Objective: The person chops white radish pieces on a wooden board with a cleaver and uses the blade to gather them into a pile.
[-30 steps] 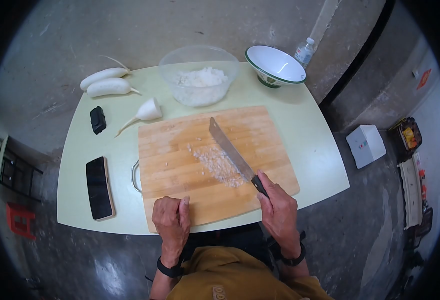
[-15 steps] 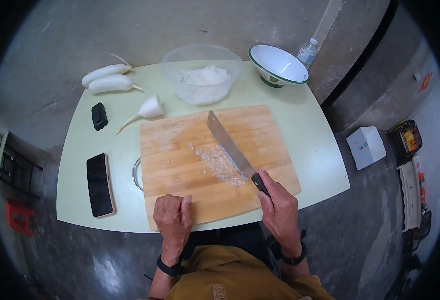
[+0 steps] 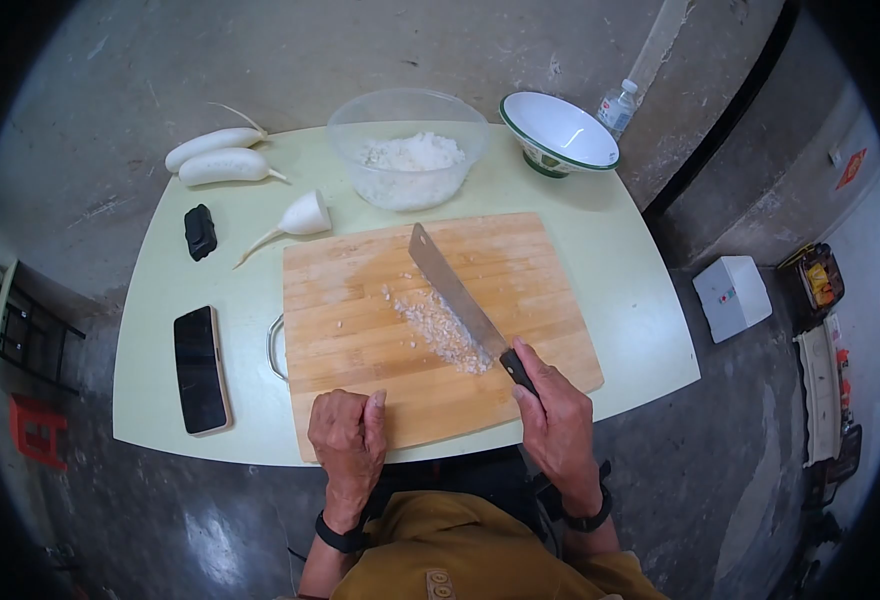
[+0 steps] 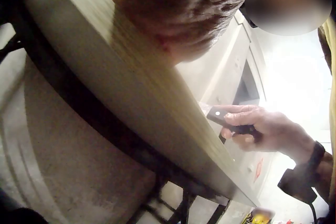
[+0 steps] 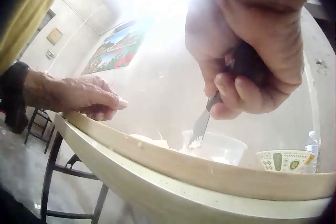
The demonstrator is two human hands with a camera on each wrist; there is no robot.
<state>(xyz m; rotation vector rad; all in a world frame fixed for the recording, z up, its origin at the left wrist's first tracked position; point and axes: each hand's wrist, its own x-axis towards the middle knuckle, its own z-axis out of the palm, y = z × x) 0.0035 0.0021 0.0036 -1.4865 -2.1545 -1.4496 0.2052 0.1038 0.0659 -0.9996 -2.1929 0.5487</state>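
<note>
My right hand (image 3: 558, 420) grips the black handle of a kitchen knife (image 3: 457, 295), its broad blade slanting to the far left over the cutting board (image 3: 345, 350). Finely chopped white bits (image 3: 442, 335) lie in a strip along the blade's left side. White crumbs cling near the blade's lower part in the right wrist view. My left hand (image 3: 348, 440) rests on the board's near left corner, fingers curled in and thumb lying along the side, holding nothing. In the left wrist view the right hand (image 4: 273, 129) shows around the knife handle (image 4: 226, 119).
Behind the board stand a clear plastic bowl (image 3: 400, 190) of white shreds and a green-rimmed bowl (image 3: 560, 135), with a bottle (image 3: 617, 107) beyond. A cut white radish (image 3: 305, 215) lies left of them, two whole radishes (image 3: 225, 168) farther back. A phone (image 3: 200, 370) and black object (image 3: 199, 232) lie left.
The knife's tip has swung slightly left, and the blade stands a little farther from the chopped bits. The left hand stays on the board's corner; the head view has shifted slightly.
</note>
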